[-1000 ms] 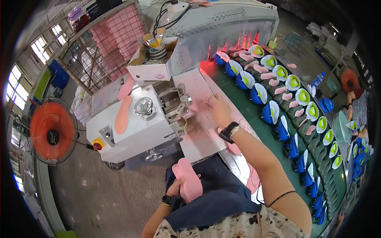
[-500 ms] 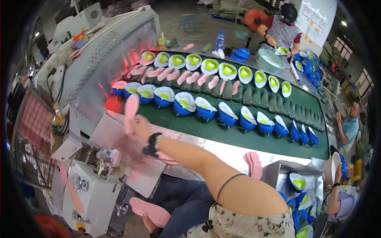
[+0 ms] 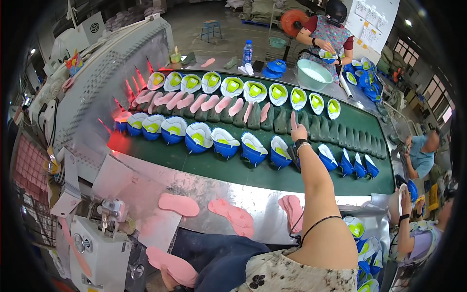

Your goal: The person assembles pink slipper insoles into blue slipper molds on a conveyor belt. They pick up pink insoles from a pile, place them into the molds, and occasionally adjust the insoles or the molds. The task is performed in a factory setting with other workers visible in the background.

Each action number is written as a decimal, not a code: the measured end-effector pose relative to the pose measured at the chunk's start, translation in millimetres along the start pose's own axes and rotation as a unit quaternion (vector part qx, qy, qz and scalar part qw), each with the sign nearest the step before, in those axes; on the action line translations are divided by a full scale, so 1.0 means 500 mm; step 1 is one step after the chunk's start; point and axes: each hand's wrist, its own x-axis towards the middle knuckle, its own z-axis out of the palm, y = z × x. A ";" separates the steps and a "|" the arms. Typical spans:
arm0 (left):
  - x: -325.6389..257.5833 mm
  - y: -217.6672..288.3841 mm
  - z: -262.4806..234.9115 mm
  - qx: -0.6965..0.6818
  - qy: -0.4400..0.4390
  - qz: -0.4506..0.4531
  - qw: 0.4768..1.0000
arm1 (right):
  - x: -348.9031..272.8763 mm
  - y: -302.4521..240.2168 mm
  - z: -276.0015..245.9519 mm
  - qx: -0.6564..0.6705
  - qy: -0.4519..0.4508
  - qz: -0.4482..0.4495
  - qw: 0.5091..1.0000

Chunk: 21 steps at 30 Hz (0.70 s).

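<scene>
The right hand [image 3: 299, 132] reaches out over the green belt [image 3: 228, 168], its grip narrow around the lower end of a slim pink insole [image 3: 293, 120]. That insole stands nearly upright at the row of dark green shoe lasts [image 3: 280, 120]; whether it touches one, I cannot tell. Along the lasts to its left lie more pink insoles [image 3: 198, 103], one after another.

The left hand [image 3: 168, 278] is low, near the lap, its grip closed on a broad pink insole [image 3: 172, 266] — whether others lie beneath it, I cannot tell, and most of the fingers are hidden.

Between the person and the belt runs a metal surface [image 3: 265, 214]. A single flat insole [image 3: 179, 205] lies towards its left, an overlapping group [image 3: 231, 215] further right, and a small stack [image 3: 292, 212] just beside the right arm.

Blue-and-white shoe uppers with yellow-green linings stand in two rows, a front row [image 3: 198, 137] and a back row [image 3: 231, 86], with the lasts between them. Red light glows at the belt's left end, and a grey-white machine [image 3: 99, 250] stands at lower left. Across the belt, a co-worker [image 3: 332, 36] holds an upper above a pale green basin [image 3: 314, 75].
</scene>
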 end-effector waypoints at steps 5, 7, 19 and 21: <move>0.002 0.004 -0.023 -0.012 -0.015 -0.054 0.998 | -0.005 -0.056 0.091 0.143 0.096 -0.123 0.977; 0.003 0.003 -0.039 -0.011 -0.013 -0.060 0.998 | -0.030 -0.121 0.118 0.090 0.118 -0.150 0.977; 0.006 -0.040 -0.099 -0.301 -0.162 -0.151 0.928 | -0.108 -0.358 0.203 0.140 -0.013 -0.292 0.946; -0.011 -0.033 -0.052 -0.022 0.020 -0.028 0.999 | -0.252 -0.461 0.182 0.261 -0.068 -0.347 0.898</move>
